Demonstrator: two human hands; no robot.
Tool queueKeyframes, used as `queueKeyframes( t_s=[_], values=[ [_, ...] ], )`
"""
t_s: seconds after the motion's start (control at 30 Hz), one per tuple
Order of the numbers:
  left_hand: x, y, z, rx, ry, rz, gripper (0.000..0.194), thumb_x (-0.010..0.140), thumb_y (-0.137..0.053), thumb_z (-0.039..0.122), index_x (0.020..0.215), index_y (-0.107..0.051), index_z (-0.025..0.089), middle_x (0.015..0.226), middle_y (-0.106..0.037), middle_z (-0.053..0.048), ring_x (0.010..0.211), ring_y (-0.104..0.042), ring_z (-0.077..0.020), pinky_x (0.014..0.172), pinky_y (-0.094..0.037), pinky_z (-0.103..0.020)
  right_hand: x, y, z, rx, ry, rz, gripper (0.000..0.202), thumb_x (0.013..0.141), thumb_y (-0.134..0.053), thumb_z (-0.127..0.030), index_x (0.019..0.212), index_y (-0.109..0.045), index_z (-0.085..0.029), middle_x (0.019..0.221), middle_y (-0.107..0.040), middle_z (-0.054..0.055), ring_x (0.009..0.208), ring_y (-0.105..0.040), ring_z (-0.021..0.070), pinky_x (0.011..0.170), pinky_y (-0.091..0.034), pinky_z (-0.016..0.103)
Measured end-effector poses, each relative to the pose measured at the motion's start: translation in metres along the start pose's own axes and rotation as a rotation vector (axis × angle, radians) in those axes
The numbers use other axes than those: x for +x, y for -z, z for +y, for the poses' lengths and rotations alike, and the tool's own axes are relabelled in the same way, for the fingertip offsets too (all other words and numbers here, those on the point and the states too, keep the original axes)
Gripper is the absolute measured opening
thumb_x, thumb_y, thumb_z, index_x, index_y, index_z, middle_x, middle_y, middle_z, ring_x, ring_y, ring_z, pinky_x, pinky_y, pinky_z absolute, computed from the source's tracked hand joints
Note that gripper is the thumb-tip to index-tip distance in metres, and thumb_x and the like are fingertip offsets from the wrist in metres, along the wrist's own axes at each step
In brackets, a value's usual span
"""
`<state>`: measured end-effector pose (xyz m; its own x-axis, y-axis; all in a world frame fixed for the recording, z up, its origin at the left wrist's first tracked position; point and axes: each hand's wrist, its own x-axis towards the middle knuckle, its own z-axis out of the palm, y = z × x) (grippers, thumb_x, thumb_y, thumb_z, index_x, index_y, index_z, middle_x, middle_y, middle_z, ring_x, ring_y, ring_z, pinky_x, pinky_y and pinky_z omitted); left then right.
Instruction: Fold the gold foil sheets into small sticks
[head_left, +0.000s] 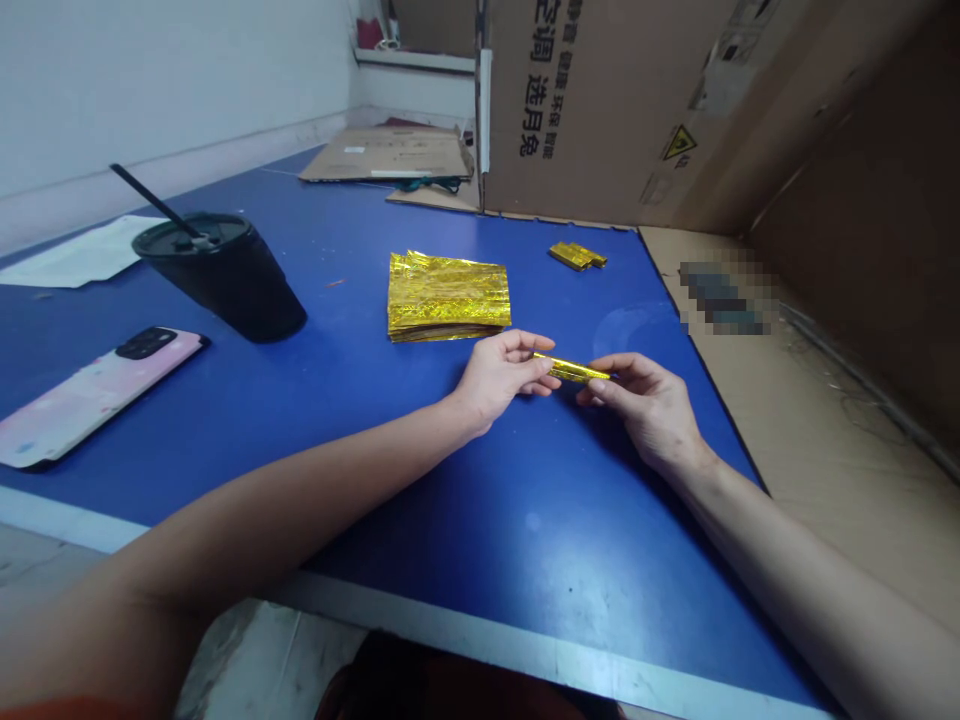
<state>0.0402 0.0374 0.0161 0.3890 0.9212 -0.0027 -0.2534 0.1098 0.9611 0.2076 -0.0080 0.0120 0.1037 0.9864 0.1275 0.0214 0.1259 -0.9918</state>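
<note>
our grip, left hand (pixel 495 378) and right hand (pixel 656 408), pinches a gold strip (pixel 571 370). a dark cup (pixel 225 275) stands left; the cardboard (pixel 600 110) reads "空调 选月兔".

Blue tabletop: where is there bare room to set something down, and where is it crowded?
Bare: the near stretch of tabletop between left forearm and right forearm; also the gap between the gold stack and small gold pieces. Crowded: the left, with cup, phone and white paper.
</note>
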Motion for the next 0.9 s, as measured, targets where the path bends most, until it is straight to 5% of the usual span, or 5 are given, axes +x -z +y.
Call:
queueKeyframes(
  t_s=[0.2,0.47,0.67,0.9],
  values=[
    [0.0008,-0.0001,-0.0021,-0.042,-0.007,0.036,0.022,0.073,-0.058,0.008,0.082,-0.039,0.015,0.063,-0.062,0.0,0.06,-0.065,-0.0138,0.056,-0.05,-0.023,0.0007,-0.0009,0.002,0.08,-0.003,0.038,0.02,0.06,-0.073,-0.024,0.075,-0.061,-0.019,0.065,-0.064,-0.001,0.052,-0.062,0.0134,0.053,-0.048,0.026],
    [0.0,-0.0021,-0.0001,0.01,0.069,0.026,0.011,0.075,-0.056,0.008,0.066,-0.05,0.01,0.059,-0.061,-0.003,0.06,-0.064,-0.0122,0.059,-0.05,-0.021,0.0017,0.0009,0.0018,0.103,-0.03,0.072,0.018,0.059,-0.073,-0.024,0.071,-0.06,-0.019,0.062,-0.062,-0.002,0.051,-0.061,0.014,0.054,-0.05,0.029],
    [0.0032,0.0008,-0.002,-0.061,0.077,0.063,0.01,0.076,-0.056,0.009,0.067,-0.052,0.01,0.058,-0.061,-0.001,0.062,-0.064,-0.0126,0.061,-0.05,-0.022,0.0026,0.0013,0.0031,0.142,0.008,0.143,0.029,0.06,-0.073,-0.026,0.085,-0.058,-0.022,0.073,-0.062,-0.002,0.05,-0.061,0.0126,0.051,-0.049,0.027],
    [0.0043,0.0026,-0.0043,-0.112,0.082,0.072,0.01,0.074,-0.058,0.009,0.065,-0.053,0.009,0.06,-0.061,-0.001,0.066,-0.065,-0.0132,0.063,-0.05,-0.022,0.0029,-0.0001,0.0017,0.069,-0.05,0.181,0.02,0.057,-0.074,-0.028,0.07,-0.063,-0.016,0.056,-0.06,-0.003,0.045,-0.057,0.01,0.045,-0.044,0.022]
  ],
)
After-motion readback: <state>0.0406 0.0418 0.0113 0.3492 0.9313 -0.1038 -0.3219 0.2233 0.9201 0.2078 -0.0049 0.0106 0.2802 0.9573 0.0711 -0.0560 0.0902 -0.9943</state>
